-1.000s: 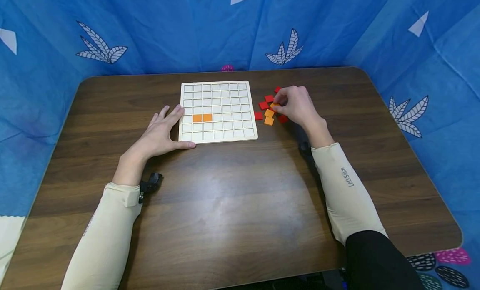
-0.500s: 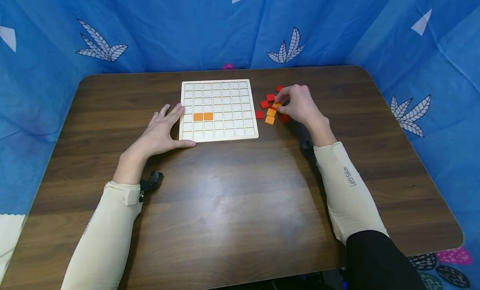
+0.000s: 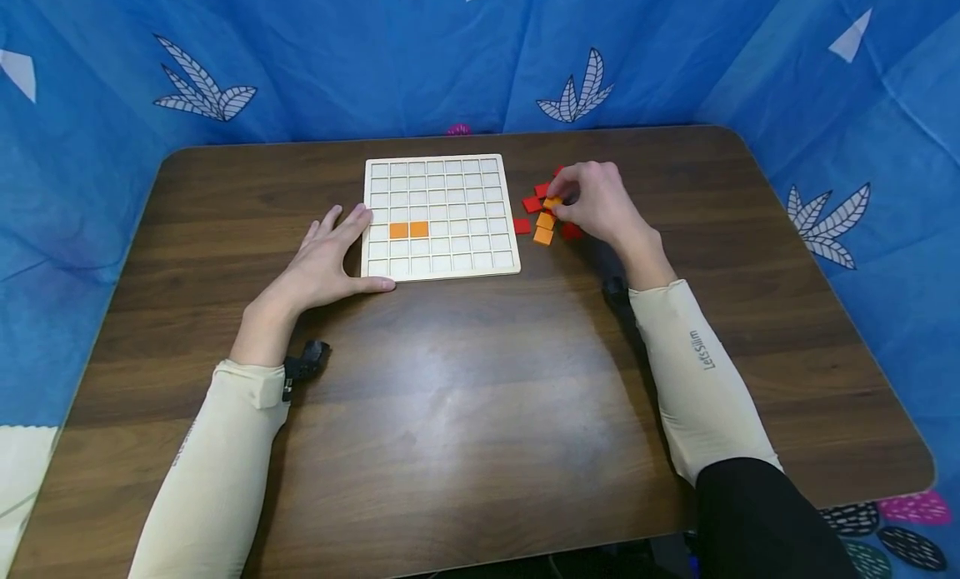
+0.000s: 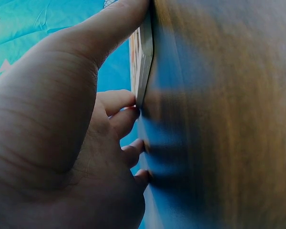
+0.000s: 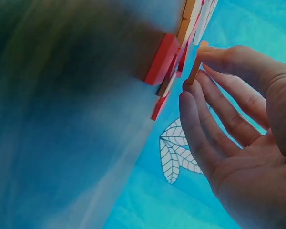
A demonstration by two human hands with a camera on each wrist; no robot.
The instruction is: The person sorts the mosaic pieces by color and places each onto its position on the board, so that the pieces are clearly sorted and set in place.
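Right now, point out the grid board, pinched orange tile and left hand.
Grid board (image 3: 456, 212), head view, central bare cell.
Pinched orange tile (image 5: 195, 70), right wrist view, narrow edge.
Left hand (image 3: 318, 265), head view, its back.

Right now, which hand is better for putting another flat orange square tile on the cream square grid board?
Probably the right hand: it pinches a flat orange square tile, right of the cream square grid board. The left hand holds no tile; it touches the board's left side, perhaps steadying it.
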